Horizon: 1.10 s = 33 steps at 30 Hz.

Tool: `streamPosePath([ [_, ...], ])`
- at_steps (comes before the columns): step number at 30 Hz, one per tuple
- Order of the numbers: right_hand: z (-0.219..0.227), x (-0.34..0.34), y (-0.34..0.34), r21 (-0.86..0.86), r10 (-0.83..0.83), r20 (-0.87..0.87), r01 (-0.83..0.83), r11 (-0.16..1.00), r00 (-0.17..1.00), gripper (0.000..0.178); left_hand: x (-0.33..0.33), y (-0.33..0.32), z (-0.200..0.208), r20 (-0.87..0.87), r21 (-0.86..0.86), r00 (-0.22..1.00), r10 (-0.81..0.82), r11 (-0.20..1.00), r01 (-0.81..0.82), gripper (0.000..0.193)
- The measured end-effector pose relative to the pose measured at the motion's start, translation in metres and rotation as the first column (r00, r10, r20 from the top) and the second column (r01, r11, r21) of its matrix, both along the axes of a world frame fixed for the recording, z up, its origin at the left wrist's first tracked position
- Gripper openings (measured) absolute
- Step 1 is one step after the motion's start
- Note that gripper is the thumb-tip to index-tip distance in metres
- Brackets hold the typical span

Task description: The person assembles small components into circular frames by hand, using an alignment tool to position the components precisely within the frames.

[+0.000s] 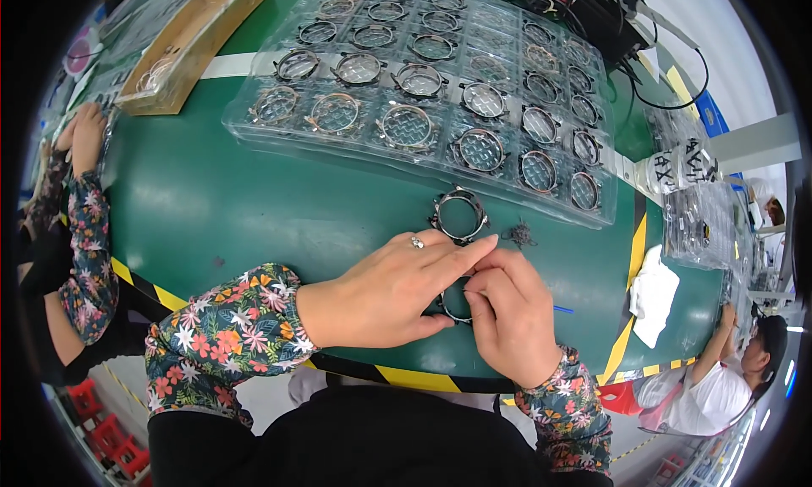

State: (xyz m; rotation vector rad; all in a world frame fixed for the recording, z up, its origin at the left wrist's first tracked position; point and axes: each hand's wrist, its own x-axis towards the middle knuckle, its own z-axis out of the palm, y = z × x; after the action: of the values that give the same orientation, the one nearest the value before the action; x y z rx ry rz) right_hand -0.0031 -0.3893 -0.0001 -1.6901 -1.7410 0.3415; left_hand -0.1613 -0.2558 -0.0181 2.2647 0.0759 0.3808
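Observation:
A dark round watch case (454, 304) sits between my two hands near the table's front edge. My left hand (385, 288) holds its rim between thumb and forefinger, and a ring is on one finger. Closed in a pinch, my right hand (514, 314) presses at the same case's right side; whatever its fingertips hold is hidden. Just beyond my hands another black watch case (459, 215) lies on the green table (194, 199). Beside it is a small heap of tiny dark parts (518, 232). A thin blue stick (562, 309) shows right of my right hand.
Stacked clear plastic trays (245, 132) with several watch cases fill the far middle. A wooden box (152, 102) stands far left, a white cloth (653, 297) lies right. Black cables (668, 102) hang far right. A co-worker's hands (86, 136) are at left; another person (715, 385) sits right.

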Motion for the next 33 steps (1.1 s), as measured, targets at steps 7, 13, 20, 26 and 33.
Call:
streamPosePath([
  [7, -0.0055, -0.0058, 0.0032, 0.046, -0.043, 0.032, 0.042, 0.998, 0.999, 0.017, 0.0006, -0.0001, -0.0017, 0.016, 0.007, 1.000, 0.003, 1.000, -0.003, 0.101],
  [13, -0.0063, -0.0072, 0.0037, 0.056, -0.062, 0.040, 0.060, 0.997, 0.997, 0.017, 0.0015, 0.0000, -0.0029, 0.039, -0.007, 0.999, 0.007, 1.000, -0.007, 0.102],
  [20, -0.0060, -0.0079, 0.0040, 0.036, -0.070, 0.018, 0.069, 0.997, 0.997, 0.017, 0.0021, 0.0030, -0.0054, 0.027, -0.005, 1.000, -0.008, 1.000, 0.008, 0.100],
  [26, -0.0051, -0.0078, 0.0042, 0.005, -0.065, -0.054, 0.065, 0.998, 0.996, 0.015, 0.0043, 0.0067, -0.0049, 0.002, -0.037, 0.999, -0.042, 0.998, 0.042, 0.099],
  [33, -0.0044, -0.0062, 0.0058, -0.014, -0.056, -0.094, 0.055, 0.998, 0.994, 0.013, 0.0030, 0.0045, -0.0059, -0.017, -0.022, 1.000, -0.016, 1.000, 0.016, 0.098],
])
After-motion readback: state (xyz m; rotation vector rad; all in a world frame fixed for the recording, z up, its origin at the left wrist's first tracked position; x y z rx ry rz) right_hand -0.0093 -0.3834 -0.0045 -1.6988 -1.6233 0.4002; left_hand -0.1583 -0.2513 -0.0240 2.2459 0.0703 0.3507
